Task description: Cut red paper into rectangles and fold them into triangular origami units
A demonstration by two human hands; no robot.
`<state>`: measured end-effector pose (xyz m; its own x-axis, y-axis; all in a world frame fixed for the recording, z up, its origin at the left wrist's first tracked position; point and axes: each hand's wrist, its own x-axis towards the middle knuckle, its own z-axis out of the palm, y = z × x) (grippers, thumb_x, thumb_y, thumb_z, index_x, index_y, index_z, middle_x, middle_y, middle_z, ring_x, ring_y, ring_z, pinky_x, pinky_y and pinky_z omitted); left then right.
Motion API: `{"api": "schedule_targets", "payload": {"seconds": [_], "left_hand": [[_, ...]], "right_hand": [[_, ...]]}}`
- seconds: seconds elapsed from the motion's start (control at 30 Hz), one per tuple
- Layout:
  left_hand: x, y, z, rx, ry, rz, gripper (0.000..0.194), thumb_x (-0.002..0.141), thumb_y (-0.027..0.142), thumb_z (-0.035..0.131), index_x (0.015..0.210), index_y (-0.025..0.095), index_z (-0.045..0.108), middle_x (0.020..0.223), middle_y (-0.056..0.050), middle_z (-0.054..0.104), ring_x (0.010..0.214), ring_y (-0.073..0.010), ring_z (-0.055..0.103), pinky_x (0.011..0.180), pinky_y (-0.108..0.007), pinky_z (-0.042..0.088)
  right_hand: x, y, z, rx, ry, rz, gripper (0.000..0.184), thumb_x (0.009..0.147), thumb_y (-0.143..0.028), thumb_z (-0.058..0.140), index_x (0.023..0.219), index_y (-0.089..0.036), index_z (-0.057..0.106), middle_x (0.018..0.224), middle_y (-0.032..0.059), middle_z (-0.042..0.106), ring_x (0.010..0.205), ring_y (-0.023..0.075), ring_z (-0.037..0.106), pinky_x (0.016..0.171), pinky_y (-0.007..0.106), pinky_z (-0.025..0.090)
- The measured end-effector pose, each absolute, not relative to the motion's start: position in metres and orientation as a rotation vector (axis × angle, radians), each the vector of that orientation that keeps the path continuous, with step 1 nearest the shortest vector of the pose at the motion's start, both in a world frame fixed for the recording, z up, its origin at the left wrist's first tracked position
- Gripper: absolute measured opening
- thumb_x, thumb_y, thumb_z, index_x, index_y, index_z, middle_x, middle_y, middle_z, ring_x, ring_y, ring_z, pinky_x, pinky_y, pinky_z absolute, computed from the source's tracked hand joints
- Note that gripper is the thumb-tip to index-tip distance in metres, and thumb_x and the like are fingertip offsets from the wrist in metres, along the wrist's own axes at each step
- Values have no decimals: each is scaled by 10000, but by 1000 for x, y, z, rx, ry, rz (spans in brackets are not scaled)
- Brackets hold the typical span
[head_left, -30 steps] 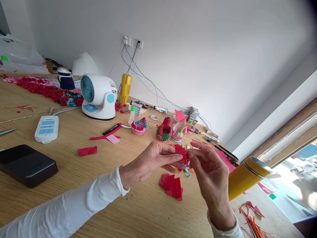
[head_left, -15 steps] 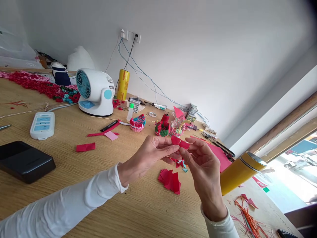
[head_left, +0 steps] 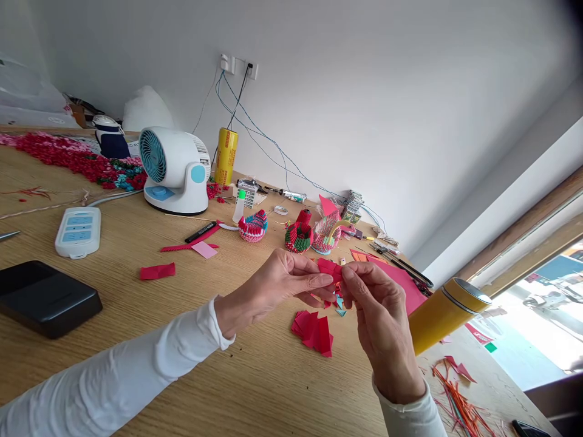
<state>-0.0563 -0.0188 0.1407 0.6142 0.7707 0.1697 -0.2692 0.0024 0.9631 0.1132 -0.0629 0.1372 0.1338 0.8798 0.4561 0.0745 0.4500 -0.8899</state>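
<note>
Between my two hands, above the table, is a small folded piece of red paper (head_left: 328, 267). My left hand (head_left: 285, 280) pinches its left part between thumb and fingers. On the right end, my right hand (head_left: 376, 297) grips it with thumb and forefinger, partly hiding it. Below the hands lies a loose pile of folded red paper pieces (head_left: 313, 332). Small red and blue paper triangles (head_left: 339, 303) show just behind the fingers. Off to the left, another red paper strip (head_left: 157, 271) rests on the wood.
A yellow flask (head_left: 444, 315) stands close to my right hand. Behind are folded-paper baskets (head_left: 253, 226), a black cutter (head_left: 200, 232), and a white fan (head_left: 175, 170). A black power bank (head_left: 48, 298) and a power strip (head_left: 78, 232) lie left. Orange strips (head_left: 460, 397) lie right.
My right hand's fingers have closed in on the right end of the red paper, and that hand has shifted slightly. My left hand keeps its pinch almost in place.
</note>
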Motion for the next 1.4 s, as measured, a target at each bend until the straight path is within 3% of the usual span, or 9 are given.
{"api": "schedule_targets", "payload": {"seconds": [0.3,0.53,0.8,1.03,1.23,1.4], "left_hand": [[-54,-17,135,1357,455,893,279,772,380,740,920,144,735,816,-74,751,798,-186,710,692,-263,559],[-52,-17,134,1323,482,970,285,780,360,734,910,107,725,834,-97,750,744,-171,706,702,-267,549],[-54,-14,133,1333,464,914,260,806,366,709,897,123,713,805,-82,744,765,-170,707,690,-252,546],[-56,-14,133,1389,432,873,260,858,365,648,959,131,695,881,-76,722,830,-192,714,648,-243,570],[-55,-13,134,1309,438,976,243,840,331,678,968,124,692,841,-51,706,735,-143,698,609,-209,572],[-55,-14,135,1382,409,876,231,873,320,629,941,110,698,861,-73,708,836,-182,707,605,-208,581]], "right_hand": [[112,-60,134,-938,-1288,762,140,811,-344,719,818,-205,705,679,-2,627,536,105,486,468,222,413],[106,-59,132,-937,-1290,726,264,762,-300,773,1004,-230,693,807,24,700,619,138,602,506,240,494],[110,-62,135,-954,-1316,682,201,822,-303,719,1017,-257,709,771,4,706,639,127,621,558,227,525],[109,-60,130,-1073,-1398,610,257,812,-347,720,1052,-256,701,1042,73,714,802,193,671,683,326,570],[108,-57,126,-1096,-1434,626,303,835,-377,684,1110,-251,662,1013,73,691,822,199,656,675,326,562],[110,-55,128,-1040,-1484,654,200,847,-364,676,1018,-261,680,976,50,653,903,200,632,735,310,545]]}}
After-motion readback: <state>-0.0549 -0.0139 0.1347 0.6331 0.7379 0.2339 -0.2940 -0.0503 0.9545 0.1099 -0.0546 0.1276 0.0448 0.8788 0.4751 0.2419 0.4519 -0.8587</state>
